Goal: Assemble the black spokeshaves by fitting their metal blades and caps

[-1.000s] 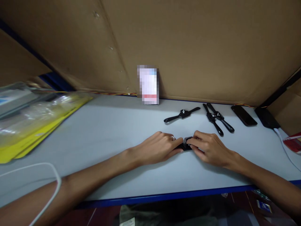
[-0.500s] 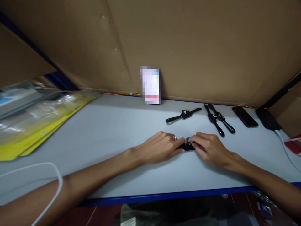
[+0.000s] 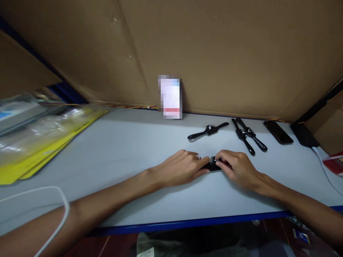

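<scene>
Near the front of the grey table, a black spokeshave (image 3: 213, 166) lies between my two hands. My left hand (image 3: 189, 166) wears a ring and is closed around the tool's left handle. The thumb and fingers of my right hand (image 3: 234, 165) are pinched together at a small shiny screw on the spokeshave's middle. The right handle is mostly hidden behind that hand. Further back rests another spokeshave (image 3: 208, 131), and to its right a pair of spokeshaves (image 3: 245, 135) lie side by side, touching.
A blurred upright panel (image 3: 171, 98) leans on the cardboard wall (image 3: 214, 53). At right lie a black phone (image 3: 278, 132) and a black device (image 3: 304, 135) with a white cable. Yellow sheets with clear plastic bags (image 3: 53, 150) cover the left. A white cable (image 3: 64, 200) crosses my left forearm.
My right fingertips have shifted slightly at the middle of the spokeshave, showing more of its metal plate. My left hand keeps its hold. The whole view has moved a little.
</scene>
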### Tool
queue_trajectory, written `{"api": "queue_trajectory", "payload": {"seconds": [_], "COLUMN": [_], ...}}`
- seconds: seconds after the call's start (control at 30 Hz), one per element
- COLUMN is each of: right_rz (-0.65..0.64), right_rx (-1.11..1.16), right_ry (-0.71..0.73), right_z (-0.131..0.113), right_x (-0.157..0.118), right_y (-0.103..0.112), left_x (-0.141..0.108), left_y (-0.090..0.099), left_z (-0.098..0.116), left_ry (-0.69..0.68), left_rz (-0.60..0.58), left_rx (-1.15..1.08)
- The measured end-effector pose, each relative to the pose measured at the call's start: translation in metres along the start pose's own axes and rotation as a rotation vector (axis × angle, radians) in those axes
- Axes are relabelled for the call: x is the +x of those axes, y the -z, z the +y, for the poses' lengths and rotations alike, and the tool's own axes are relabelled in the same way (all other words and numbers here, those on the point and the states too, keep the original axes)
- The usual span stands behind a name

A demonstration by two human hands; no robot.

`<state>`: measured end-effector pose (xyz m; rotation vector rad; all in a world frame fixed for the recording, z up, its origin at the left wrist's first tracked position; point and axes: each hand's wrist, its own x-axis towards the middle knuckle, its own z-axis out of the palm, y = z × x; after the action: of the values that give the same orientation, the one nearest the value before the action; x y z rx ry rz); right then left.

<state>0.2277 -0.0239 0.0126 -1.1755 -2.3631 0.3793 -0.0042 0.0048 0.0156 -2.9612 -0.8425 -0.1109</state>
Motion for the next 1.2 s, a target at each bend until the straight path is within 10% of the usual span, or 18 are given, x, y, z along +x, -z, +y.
{"api": "queue_trajectory", "payload": {"seconds": [1.2], "right_rz": [-0.027], "right_rx": [-0.01], "right_ry": [-0.066], "right_z": [-0.004], "right_x": [0.0034], "right_y": [-0.0006], "left_x": [0.0006], "left_y": [0.0009], "left_z": [0.0007], "left_ry": [0.022], "left_rz": [-0.038], "left_rx": [-0.001]}}
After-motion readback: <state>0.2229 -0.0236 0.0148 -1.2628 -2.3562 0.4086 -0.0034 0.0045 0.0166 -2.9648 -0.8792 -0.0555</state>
